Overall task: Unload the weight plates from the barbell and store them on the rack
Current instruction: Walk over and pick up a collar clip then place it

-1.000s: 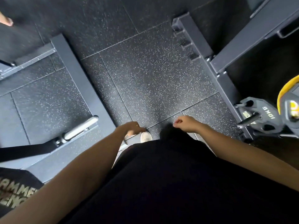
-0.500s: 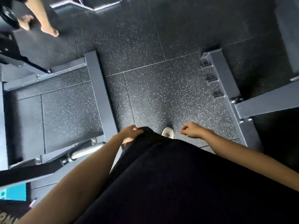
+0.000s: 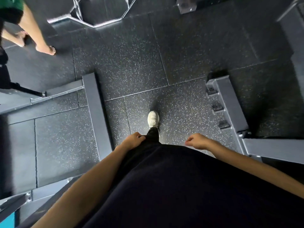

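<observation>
Left hand [image 3: 133,141], right hand [image 3: 198,141], seemingly empty

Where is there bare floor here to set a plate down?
The widest bare patch is the speckled floor ahead of the white shoe, between the left frame beam and the right frame beam. It is tighter far left by another person's bare feet, and at the top by the hex bar.

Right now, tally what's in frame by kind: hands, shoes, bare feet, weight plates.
Wearer's hands: 2, left hand and right hand, both holding nothing
White shoe: 1
Bare feet: 2, another person's, one foot and a blurred second foot
Weight plates: 0 visible
Total: 5
</observation>
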Demonstrator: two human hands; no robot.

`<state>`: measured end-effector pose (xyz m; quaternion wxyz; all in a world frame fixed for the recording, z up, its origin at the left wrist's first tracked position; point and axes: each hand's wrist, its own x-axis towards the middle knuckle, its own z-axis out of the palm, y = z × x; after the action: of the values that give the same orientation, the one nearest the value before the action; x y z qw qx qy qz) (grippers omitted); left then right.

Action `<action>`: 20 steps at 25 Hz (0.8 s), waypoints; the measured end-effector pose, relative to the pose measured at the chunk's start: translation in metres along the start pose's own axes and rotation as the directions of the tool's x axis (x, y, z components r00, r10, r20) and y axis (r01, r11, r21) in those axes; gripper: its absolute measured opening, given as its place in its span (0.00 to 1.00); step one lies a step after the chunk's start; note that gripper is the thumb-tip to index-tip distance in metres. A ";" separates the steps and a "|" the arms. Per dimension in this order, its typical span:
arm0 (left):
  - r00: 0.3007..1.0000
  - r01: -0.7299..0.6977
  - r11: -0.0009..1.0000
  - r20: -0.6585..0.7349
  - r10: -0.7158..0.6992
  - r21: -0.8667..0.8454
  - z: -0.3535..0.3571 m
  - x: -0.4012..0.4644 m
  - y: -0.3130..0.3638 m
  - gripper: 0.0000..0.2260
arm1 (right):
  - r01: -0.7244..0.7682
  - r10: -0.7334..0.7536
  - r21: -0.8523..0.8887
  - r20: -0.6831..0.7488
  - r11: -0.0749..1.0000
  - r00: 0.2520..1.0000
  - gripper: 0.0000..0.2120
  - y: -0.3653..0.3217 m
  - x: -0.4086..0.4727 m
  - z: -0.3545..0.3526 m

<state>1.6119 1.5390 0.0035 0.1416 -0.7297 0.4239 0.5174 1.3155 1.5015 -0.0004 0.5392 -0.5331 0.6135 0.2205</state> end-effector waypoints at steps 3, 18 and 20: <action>0.997 -0.067 0.989 0.048 0.062 0.129 -0.079 0.053 0.039 0.21 | -0.048 0.052 0.064 -0.068 0.997 0.996 0.13 -0.030 0.034 -0.067; 0.949 -0.252 0.840 0.293 0.117 0.480 -0.345 0.274 0.366 0.19 | -0.065 0.117 0.328 -0.141 0.942 0.983 0.16 -0.133 0.207 -0.400; 0.945 -0.275 0.824 0.297 0.137 0.495 -0.380 0.294 0.425 0.17 | -0.081 0.142 0.356 -0.148 0.931 0.979 0.17 -0.132 0.217 -0.457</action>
<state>1.5583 0.8999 0.0064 0.3321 -0.5411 0.6057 0.4796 1.2711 0.9810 -0.0079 0.5567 -0.4104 0.7163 0.0920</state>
